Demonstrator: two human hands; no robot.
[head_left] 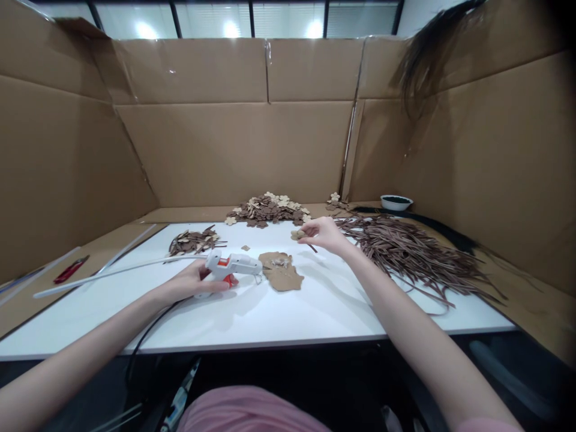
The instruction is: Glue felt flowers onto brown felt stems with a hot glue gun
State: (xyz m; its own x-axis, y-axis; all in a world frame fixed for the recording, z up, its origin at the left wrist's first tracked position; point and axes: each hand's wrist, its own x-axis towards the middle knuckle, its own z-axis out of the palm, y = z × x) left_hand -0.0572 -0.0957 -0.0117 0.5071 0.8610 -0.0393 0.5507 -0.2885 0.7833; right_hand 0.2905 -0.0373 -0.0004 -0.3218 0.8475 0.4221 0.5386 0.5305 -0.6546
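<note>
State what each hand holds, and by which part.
Left hand grips the glue gun by its handle; right hand pinches a small brown piece by its edge.

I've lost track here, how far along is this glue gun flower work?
Early, it seems. Done: nothing finished shows; only glue blobs sit on the brown scrap. In hand: left hand grips the glue gun; right hand pinches a small flower piece. Left: the cutout pile and strips.
</note>
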